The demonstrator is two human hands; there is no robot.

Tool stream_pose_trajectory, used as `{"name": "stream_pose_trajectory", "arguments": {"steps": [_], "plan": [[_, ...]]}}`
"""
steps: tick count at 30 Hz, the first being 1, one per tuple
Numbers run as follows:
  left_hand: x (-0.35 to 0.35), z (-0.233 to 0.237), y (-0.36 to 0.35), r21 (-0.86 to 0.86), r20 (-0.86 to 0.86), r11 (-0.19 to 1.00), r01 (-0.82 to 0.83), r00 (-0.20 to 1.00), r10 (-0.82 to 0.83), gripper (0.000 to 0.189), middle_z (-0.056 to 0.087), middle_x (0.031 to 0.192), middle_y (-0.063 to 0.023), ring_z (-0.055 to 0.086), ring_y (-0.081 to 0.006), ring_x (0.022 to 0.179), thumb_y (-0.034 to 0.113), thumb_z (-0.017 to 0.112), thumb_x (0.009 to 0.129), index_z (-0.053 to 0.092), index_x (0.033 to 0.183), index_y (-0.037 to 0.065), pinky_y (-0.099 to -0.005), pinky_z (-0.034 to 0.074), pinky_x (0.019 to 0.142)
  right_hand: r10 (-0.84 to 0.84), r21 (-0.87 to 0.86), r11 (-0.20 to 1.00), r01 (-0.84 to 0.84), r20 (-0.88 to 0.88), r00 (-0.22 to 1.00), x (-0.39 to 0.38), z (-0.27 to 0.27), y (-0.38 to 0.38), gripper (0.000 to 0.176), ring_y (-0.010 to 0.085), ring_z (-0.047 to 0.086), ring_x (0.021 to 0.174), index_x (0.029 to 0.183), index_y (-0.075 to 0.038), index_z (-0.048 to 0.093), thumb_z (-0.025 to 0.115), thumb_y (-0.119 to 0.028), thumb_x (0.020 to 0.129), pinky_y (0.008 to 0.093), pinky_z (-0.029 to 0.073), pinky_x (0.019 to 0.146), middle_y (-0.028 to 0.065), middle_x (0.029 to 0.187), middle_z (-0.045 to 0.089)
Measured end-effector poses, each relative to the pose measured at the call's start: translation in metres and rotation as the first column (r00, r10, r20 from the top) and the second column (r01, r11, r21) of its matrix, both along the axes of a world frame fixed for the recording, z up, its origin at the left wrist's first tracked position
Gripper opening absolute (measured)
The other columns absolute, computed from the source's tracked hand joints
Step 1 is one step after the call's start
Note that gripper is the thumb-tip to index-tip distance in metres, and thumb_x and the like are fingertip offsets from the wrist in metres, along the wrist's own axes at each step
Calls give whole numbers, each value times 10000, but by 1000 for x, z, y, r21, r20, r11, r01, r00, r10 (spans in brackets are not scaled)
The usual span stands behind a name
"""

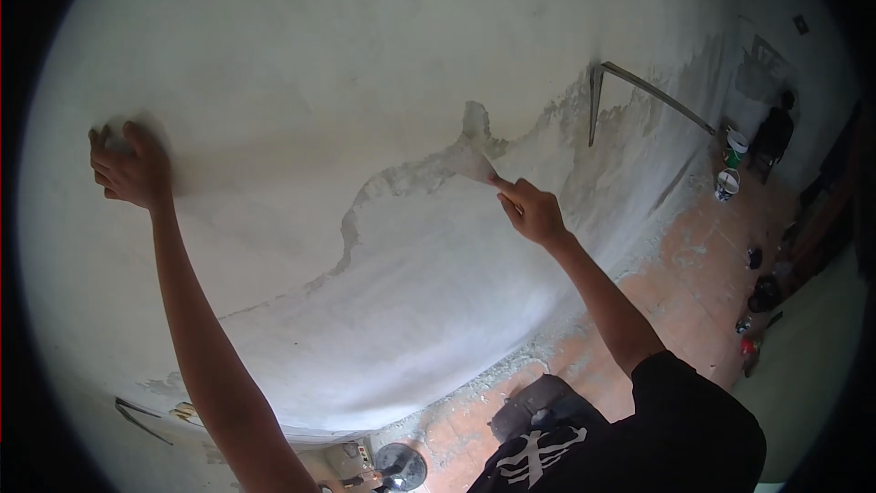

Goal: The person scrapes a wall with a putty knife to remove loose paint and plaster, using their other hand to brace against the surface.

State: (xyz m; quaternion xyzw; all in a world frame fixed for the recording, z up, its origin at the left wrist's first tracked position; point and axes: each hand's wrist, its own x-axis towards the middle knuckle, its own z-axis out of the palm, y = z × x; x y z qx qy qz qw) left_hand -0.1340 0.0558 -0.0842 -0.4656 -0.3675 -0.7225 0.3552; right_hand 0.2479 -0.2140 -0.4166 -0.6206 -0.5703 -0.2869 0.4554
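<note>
My right hand is closed round the handle of a putty knife, its blade against the wall. The blade lies at the upper edge of a rough grey strip where the surface coat is broken away. My left hand is up at the far left, against or very near the wall. Its fingers are curled in, and whatever they may hold is hidden. Below the strip the wall is smoother and paler.
A metal bracket juts from the wall at right; another bracket is at lower left. Buckets and a dark chair stand by the far corner. Debris lies along the tiled floor. A round black object is below.
</note>
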Motion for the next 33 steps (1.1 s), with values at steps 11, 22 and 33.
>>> {"name": "stream_pose_trajectory", "arguments": {"steps": [11,22,33], "plan": [[0,-3,0,-3,14,1000,4,1000,-4,608,505,1286,-77,426,-284,1225,490,510,865,447,1348,125,-460,310,997,46,-228,972,65,450,892,17,84,-16,348,139,534,480,1219,-278,603,623,-195,882,281,441,423,-12,666,529],[3,-2,-6,42,14,998,45,999,-46,516,494,1335,-39,428,-284,1234,441,510,834,500,1231,112,-465,322,983,136,-22,989,-146,-248,959,-14,3,-16,333,229,611,658,1271,-121,575,563,-156,939,340,493,622,107,832,633],[2,-3,-7,37,6,996,76,997,-76,528,497,1340,-37,417,-280,1242,438,515,816,506,1224,103,-454,308,999,111,50,994,-99,-490,865,-114,5,23,350,322,673,864,1281,-34,520,529,-119,942,368,529,726,197,1006,668]]}}
